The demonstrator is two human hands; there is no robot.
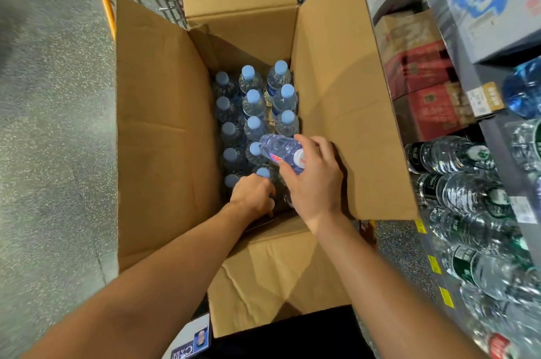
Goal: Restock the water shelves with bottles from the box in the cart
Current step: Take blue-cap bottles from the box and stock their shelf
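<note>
Right hand grips one bottle; left hand curls around another (grip partly hidden). Box remains mostly full

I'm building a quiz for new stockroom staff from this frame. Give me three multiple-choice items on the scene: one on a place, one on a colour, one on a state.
1. Where do the stocked shelves of clear water bottles stand, seen from the open brown cardboard box?
A. to its left
B. to its right
C. behind the person

2. What colour are the caps on the upright clear plastic bottles in the box?
A. light blue
B. red
C. black

3. What is the right hand doing?
A. resting flat on a box flap
B. hanging empty
C. gripping a clear bottle with a red-and-white label, held on its side

Answers:
1 B: the shelves line the right edge of the view.
2 A: every upright cap is pale blue.
3 C: fingers curl round the tilted bottle above the box, while the left hand reaches among the bottles below.
</note>
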